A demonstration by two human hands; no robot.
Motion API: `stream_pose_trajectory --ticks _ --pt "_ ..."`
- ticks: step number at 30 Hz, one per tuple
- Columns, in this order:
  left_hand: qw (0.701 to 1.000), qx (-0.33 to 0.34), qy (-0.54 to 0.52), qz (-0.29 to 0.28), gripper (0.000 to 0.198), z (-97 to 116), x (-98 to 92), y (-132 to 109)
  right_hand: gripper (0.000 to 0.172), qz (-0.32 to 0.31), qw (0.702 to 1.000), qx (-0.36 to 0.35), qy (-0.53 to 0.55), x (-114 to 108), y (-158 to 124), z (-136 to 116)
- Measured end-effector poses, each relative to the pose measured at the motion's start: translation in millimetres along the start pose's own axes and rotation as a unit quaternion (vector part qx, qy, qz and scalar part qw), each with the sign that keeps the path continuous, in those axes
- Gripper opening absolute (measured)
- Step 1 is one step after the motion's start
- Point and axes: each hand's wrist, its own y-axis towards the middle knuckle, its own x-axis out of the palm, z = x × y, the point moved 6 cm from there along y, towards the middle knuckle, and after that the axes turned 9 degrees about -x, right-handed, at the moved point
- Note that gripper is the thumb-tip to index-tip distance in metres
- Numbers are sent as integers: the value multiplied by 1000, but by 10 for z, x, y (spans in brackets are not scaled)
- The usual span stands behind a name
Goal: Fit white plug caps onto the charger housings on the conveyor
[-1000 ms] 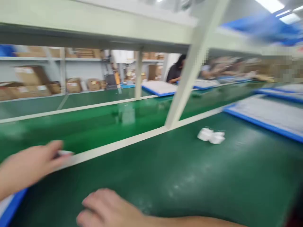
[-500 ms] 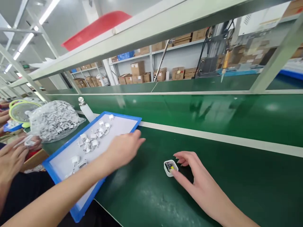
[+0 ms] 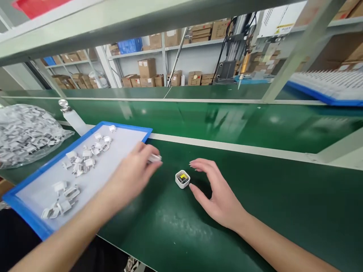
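Observation:
A small white square charger housing [image 3: 182, 179] sits upright on the green bench, its open top showing dark parts and a yellow block. To the right of it is my right hand [image 3: 217, 190], fingers apart and curved, the thumb very close to the housing. My left hand [image 3: 134, 170] is left of the housing, pinching a small white plug piece [image 3: 154, 158] that my fingers partly cover. Beneath and behind my left arm lies a blue-rimmed tray [image 3: 124, 126] with several loose white plug pieces [image 3: 81, 162] scattered on its white base.
A clear bag of white plug pieces [image 3: 28, 132] lies at the left. A bottle with a metal top [image 3: 73, 118] leans behind the tray. A shelf post [image 3: 300, 56] rises at the right, near a blue tray [image 3: 329, 96] of upright white pieces.
The view has turned right. My left hand has come closer to the housing, and a white plug piece now shows in its fingers. My right thumb no longer overlaps the housing.

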Motion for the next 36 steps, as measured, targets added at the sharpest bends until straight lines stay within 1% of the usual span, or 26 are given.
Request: stream_pose_trajectory --ticks 1,2,3,5,6,8,10,12,14,16,18,21,23,25,28,31,33,36 --pt "997 -5 -66 -24 15 185 117 -49 44 24 1000 -14 -5 -48 0 -18" --pt "989 -16 -132 -59 15 347 254 -86 43 36 999 -32 -6 -82 4 -35" --pt "977 -35 -191 -91 19 476 384 -110 42 40 998 -47 -6 -107 11 -44" --pt "949 -71 -277 -135 35 636 579 -126 35 43 997 -65 0 -149 30 -36" --pt "938 -83 -303 -146 42 668 628 -128 33 49 996 -68 4 -173 38 -21" --pt "930 -80 -323 -154 50 654 641 -144 29 67 996 -60 10 -218 49 25" --pt "943 -68 -294 -138 56 545 595 -191 23 76 997 -20 27 -230 52 107" --pt "966 -67 -223 -112 67 385 579 -244 19 80 992 63 81 -205 47 229" --pt "977 -78 -165 -110 74 253 663 -252 23 90 971 154 159 -160 33 348" --pt "975 -88 -163 -122 67 207 824 -178 31 110 947 207 220 -143 31 418" --pt "970 -80 -196 -119 51 259 989 -32 34 135 936 229 233 -184 37 462" --pt "966 -12 -231 -118 28 435 1169 180 33 164 937 233 204 -296 38 522" --pt "960 37 -244 -133 21 512 1236 231 29 177 941 223 184 -363 32 559" --pt "954 66 -253 -149 19 521 1269 215 26 178 945 212 173 -390 19 582" --pt "950 85 -254 -160 16 487 1275 157 25 147 951 216 166 -334 -14 575" --pt "950 79 -257 -162 14 472 1271 143 23 115 954 220 169 -236 -54 514" --pt "950 69 -257 -165 15 477 1274 151 20 99 963 199 156 -197 -61 456" --pt "950 63 -258 -161 16 483 1266 164 16 54 979 167 107 -183 -40 413"
